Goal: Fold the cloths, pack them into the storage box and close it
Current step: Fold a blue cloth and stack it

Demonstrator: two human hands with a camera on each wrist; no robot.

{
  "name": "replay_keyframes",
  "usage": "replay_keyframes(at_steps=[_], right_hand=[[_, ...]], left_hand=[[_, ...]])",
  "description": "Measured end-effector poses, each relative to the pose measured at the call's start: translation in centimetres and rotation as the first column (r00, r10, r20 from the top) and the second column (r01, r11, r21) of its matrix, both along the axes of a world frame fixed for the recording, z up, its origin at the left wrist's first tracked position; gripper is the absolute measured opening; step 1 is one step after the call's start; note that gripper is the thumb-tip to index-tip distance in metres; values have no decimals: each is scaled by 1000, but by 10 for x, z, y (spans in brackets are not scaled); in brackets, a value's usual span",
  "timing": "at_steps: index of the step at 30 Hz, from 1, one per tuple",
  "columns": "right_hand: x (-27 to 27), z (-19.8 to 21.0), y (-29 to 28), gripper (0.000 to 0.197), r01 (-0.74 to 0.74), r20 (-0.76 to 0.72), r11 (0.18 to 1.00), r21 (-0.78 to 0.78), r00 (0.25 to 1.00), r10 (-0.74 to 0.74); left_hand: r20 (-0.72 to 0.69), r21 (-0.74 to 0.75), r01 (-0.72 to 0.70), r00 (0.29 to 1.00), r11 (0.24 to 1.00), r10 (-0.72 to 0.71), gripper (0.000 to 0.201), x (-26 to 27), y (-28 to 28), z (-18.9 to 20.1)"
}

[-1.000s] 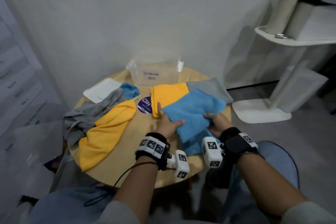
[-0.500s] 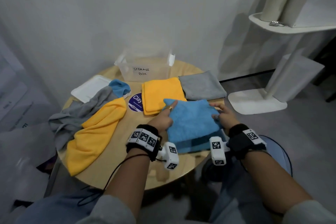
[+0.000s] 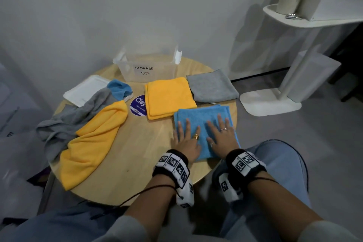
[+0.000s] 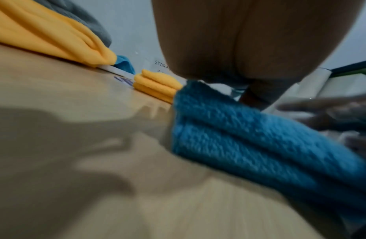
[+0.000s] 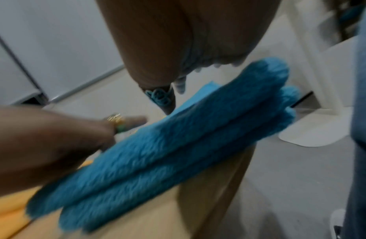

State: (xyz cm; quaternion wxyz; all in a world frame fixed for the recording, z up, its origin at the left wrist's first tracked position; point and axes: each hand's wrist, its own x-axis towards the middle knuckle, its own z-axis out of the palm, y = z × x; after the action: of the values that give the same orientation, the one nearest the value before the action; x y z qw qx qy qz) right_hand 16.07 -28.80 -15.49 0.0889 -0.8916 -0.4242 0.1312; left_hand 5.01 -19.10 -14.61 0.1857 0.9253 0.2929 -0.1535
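Note:
A folded blue cloth point(image 3: 202, 116) lies at the near right of the round wooden table point(image 3: 137, 163). My left hand point(image 3: 186, 139) and right hand point(image 3: 220, 133) both lie flat on it with straight fingers, pressing it down. The wrist views show its stacked layers point(image 4: 249, 137) point(image 5: 167, 153) under my palms. A folded yellow cloth point(image 3: 169, 96) and a folded grey cloth point(image 3: 212, 86) lie behind it. The clear storage box point(image 3: 149, 67) stands open at the back. Unfolded yellow point(image 3: 92, 143), grey point(image 3: 74, 116) and blue point(image 3: 119, 88) cloths lie in a heap at the left.
A white lid point(image 3: 84, 90) lies at the back left, partly under the heap. A round purple sticker point(image 3: 138, 105) marks the table's middle. A white stand point(image 3: 271, 102) and shelf point(image 3: 314, 19) are at the right. My knees are under the near edge.
The blue cloth has been folded over once more into a smaller square. Both hands went from holding its edges to lying flat on top of it.

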Motion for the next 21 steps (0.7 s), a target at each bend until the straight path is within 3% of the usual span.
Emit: replay_keyframes(at_steps=[2,5,8,10,12,14,17,19,21], right_hand=[[-8,-7,7,57,-81,-25,990,-119,997,78],[0,-15,12,56,-69,-61,984,-163,996,59],[9,-12,14,59,-70,-88,980,-185,995,54],[15,-9,18,60,-37,-136,995,-97,990,24],[24,-6,21,59,121,-162,978,171,982,-93],[40,-1,24,54,371,-195,865,338,927,-321],[66,1,27,49,565,-282,807,172,813,-510],[76,-1,30,38,550,-350,825,130,804,-481],[79,-3,32,30,547,-365,810,211,813,-454]], left_hand=[[-30,-18,27,999,999,-27,63,0,1,-12],[-46,-33,-2,999,999,0,70,-1,10,-18],[-55,-100,-137,990,986,132,91,4,18,-16],[15,-126,-228,973,965,232,100,11,22,-14],[230,-122,-372,891,920,391,85,19,31,-6],[396,-86,-514,768,854,502,54,27,43,5],[338,-179,-561,736,808,586,36,39,62,11],[279,-268,-539,750,799,599,33,42,69,9],[273,-291,-540,744,790,609,31,42,73,6]])
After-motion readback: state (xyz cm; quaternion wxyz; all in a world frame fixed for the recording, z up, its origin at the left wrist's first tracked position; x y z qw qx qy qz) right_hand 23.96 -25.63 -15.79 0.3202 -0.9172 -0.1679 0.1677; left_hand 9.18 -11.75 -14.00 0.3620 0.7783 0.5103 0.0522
